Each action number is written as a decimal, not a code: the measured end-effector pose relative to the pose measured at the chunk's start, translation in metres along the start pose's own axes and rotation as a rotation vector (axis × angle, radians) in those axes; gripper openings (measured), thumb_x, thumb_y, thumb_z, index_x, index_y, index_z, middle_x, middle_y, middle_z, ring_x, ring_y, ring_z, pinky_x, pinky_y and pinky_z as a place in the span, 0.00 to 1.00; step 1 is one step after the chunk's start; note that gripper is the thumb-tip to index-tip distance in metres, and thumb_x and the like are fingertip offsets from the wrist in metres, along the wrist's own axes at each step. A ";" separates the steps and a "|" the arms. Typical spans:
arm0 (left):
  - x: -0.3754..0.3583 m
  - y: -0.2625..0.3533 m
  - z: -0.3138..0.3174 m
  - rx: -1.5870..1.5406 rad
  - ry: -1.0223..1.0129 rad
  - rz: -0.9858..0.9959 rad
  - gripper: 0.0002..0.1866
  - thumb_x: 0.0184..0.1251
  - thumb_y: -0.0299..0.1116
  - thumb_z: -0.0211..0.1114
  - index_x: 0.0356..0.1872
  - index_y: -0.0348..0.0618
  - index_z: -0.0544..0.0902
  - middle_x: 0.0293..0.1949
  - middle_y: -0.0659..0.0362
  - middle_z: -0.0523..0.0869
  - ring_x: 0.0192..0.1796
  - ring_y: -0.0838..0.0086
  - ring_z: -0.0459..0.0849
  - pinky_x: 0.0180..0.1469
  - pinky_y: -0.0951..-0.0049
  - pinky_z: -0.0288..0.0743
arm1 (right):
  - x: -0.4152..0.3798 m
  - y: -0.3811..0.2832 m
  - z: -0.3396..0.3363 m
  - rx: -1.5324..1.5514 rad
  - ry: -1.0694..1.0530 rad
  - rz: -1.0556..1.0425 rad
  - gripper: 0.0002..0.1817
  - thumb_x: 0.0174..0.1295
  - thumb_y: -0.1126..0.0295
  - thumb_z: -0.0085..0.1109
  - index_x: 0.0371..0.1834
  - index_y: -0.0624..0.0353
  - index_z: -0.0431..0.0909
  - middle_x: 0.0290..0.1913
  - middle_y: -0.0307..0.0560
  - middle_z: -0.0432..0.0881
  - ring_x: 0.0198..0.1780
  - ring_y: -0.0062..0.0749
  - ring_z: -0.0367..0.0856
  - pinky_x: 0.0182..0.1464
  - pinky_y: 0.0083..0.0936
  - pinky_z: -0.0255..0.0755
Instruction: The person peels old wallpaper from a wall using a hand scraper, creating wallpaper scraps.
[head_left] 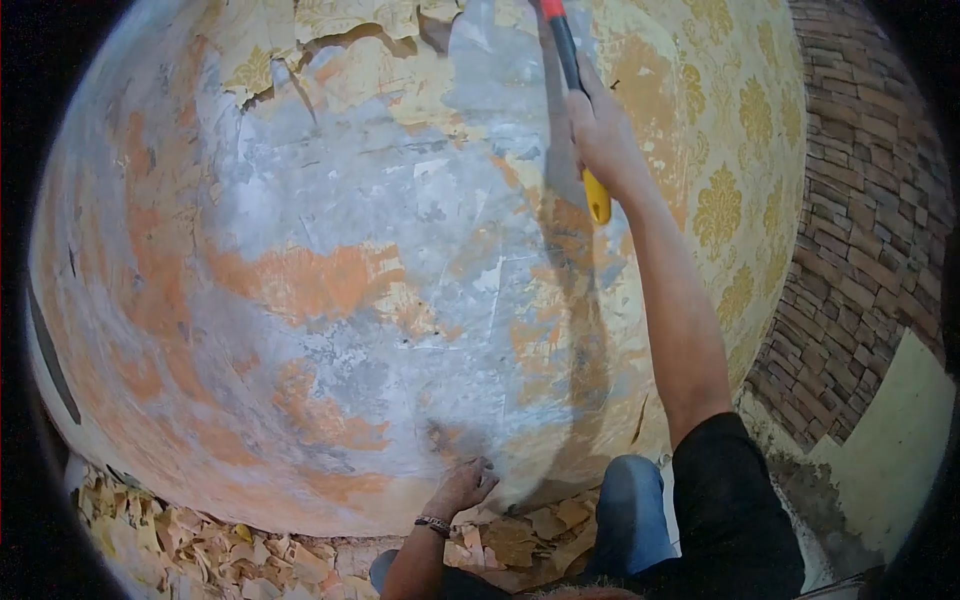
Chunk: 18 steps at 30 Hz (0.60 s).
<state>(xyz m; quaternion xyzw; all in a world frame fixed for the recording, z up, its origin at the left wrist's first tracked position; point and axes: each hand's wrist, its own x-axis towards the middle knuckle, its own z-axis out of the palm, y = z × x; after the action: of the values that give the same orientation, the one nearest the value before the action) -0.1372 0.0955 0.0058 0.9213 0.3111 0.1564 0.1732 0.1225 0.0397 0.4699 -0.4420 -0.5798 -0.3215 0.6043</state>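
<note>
My right hand (603,140) is raised high on the wall, wrapped round the dark grip of a long-handled tool, apparently a scraper (597,200). Its handle has a yellow butt end and a red upper part; the working end lies beyond the top edge. In front of the wall (330,190), patches of grey, orange and cream show where the paper is off. Torn wallpaper (350,18) curls away at the top, left of the tool. Low down, my left hand (465,487) is curled into a loose fist close to the wall, with nothing visible in it.
Patterned yellow wallpaper (718,215) covers the wall's right side. Brick-patterned covering (860,200) lies further right, beside a pale torn patch (900,450). Paper scraps (230,555) are heaped along the wall's foot. My jeans-clad knee (632,510) is near the wall.
</note>
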 end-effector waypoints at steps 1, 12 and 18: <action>0.004 -0.004 0.004 -0.013 -0.014 -0.009 0.22 0.67 0.50 0.59 0.52 0.44 0.77 0.41 0.51 0.87 0.49 0.56 0.84 0.51 0.56 0.76 | 0.006 -0.006 0.004 0.013 -0.017 0.070 0.31 0.67 0.61 0.39 0.76 0.49 0.56 0.29 0.52 0.77 0.28 0.34 0.76 0.36 0.33 0.73; -0.002 0.007 -0.005 -0.034 -0.058 -0.042 0.24 0.68 0.51 0.58 0.53 0.42 0.76 0.50 0.50 0.84 0.52 0.55 0.82 0.54 0.55 0.75 | -0.006 0.003 -0.002 -0.063 -0.044 -0.007 0.32 0.67 0.59 0.38 0.76 0.51 0.55 0.53 0.64 0.79 0.47 0.54 0.80 0.52 0.40 0.72; 0.002 0.009 -0.007 0.012 -0.089 -0.056 0.26 0.67 0.51 0.58 0.57 0.42 0.75 0.50 0.51 0.84 0.51 0.54 0.82 0.55 0.55 0.74 | 0.074 0.018 0.040 -0.159 0.313 -0.193 0.27 0.66 0.63 0.38 0.68 0.57 0.64 0.46 0.69 0.79 0.43 0.57 0.81 0.48 0.46 0.75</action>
<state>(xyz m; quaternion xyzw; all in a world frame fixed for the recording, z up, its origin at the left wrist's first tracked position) -0.1333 0.0916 0.0163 0.9192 0.3296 0.1087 0.1859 0.1311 0.0919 0.5371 -0.3752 -0.4912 -0.4876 0.6166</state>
